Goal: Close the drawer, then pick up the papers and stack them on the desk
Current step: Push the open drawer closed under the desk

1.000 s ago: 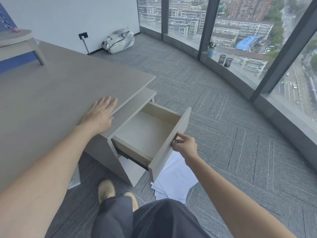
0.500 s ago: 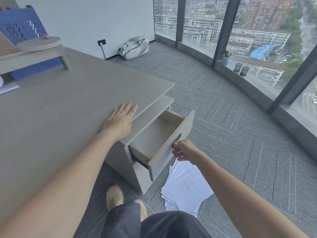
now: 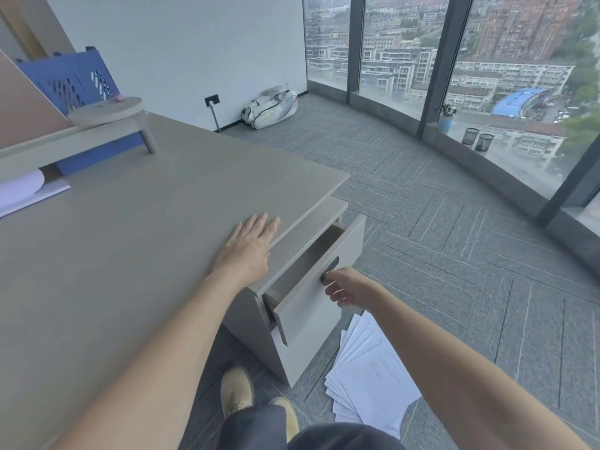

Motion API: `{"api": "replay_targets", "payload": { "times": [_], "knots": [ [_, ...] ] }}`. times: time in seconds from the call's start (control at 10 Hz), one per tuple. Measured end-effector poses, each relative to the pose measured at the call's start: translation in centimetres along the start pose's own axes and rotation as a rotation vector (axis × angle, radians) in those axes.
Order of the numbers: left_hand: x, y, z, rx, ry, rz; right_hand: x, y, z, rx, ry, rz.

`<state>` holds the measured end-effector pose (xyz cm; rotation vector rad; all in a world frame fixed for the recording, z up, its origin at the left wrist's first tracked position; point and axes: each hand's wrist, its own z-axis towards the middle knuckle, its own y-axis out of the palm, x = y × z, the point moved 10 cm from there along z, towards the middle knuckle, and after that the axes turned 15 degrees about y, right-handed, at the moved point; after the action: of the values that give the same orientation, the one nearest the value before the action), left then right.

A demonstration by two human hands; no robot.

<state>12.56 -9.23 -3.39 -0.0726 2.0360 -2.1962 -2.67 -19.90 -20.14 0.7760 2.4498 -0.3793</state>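
Note:
The grey drawer (image 3: 311,293) of the cabinet under the desk stands only a narrow gap open. My right hand (image 3: 349,287) presses against the drawer front, fingers at its dark handle (image 3: 329,269). Flat on the grey desk (image 3: 136,241) near its edge lies my left hand (image 3: 248,248), fingers spread and holding nothing. A fanned pile of white papers (image 3: 370,375) rests on the carpet just right of the cabinet, below my right forearm.
A small grey riser shelf (image 3: 81,131) and a blue file rack (image 3: 74,82) stand at the desk's far left, with white sheets (image 3: 22,193) beside them. A white bag (image 3: 271,108) lies by the far wall. My shoes (image 3: 240,391) stand beside the cabinet.
The drawer has slid most of the way in under my right hand's push. My left hand has stayed flat on the desk.

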Motion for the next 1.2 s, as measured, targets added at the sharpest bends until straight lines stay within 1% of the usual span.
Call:
{"api": "replay_targets", "payload": {
  "times": [0.4, 0.7, 0.8, 0.9, 1.0, 1.1, 1.2],
  "knots": [
    [0.0, -0.1, -0.1, 0.017, 0.001, 0.005, -2.9, 3.4, 2.6, -0.052, -0.002, 0.017],
    [0.0, 0.0, -0.1, 0.014, -0.008, 0.007, -3.6, 4.3, 3.8, -0.072, -0.016, 0.034],
    [0.1, 0.0, 0.0, 0.014, -0.009, 0.005, -4.1, 4.5, 3.8, -0.048, -0.028, 0.013],
    [0.0, 0.1, 0.0, 0.013, -0.011, 0.011, -4.1, 4.3, 3.8, -0.007, -0.043, -0.015],
    [-0.1, 0.1, -0.1, 0.015, -0.013, 0.02, -4.5, 4.2, 3.2, 0.062, -0.089, -0.111],
    [-0.1, 0.1, -0.1, 0.021, -0.014, 0.02, -5.9, 3.8, 2.5, 0.283, -0.277, -0.44],
    [-0.1, 0.1, -0.1, 0.024, -0.02, 0.024, -6.0, 3.5, 1.9, 0.488, -0.412, -0.628]
  ]
}}
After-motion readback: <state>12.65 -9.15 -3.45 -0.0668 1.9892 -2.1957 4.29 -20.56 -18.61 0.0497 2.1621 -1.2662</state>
